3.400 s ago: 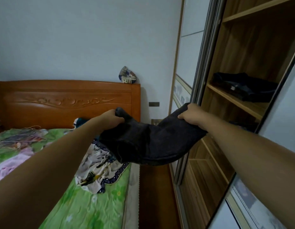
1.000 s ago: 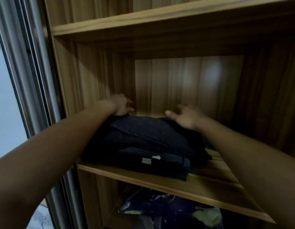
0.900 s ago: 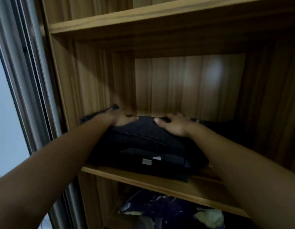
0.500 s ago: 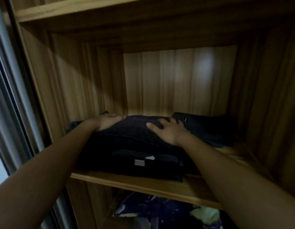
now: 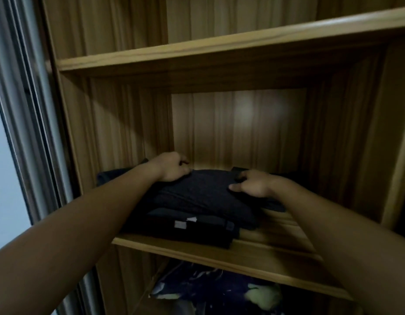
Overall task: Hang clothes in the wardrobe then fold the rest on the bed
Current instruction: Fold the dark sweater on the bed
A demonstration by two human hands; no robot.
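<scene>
A folded dark grey garment (image 5: 197, 194) lies on top of a stack of black folded clothes (image 5: 197, 228) on a wooden wardrobe shelf (image 5: 253, 262). My left hand (image 5: 172, 169) rests at the garment's far left edge, with its fingers curled into the fabric. On the garment's right side my right hand (image 5: 251, 185) has its thumb out and its fingers closed on the cloth. Both forearms reach in from below. Another black garment (image 5: 275, 204) lies behind and to the right, partly hidden by my right hand.
An upper shelf (image 5: 219, 45) sits close above the compartment. Wooden side walls close it in on both sides. Below the shelf lies a dark blue patterned cloth (image 5: 208, 289). The grey sliding door frame (image 5: 31, 133) stands at the left.
I carried the dark garment from the bed side to the shelf and laid it on the stack. In the last half second my flat hands curled their fingers at its edges.
</scene>
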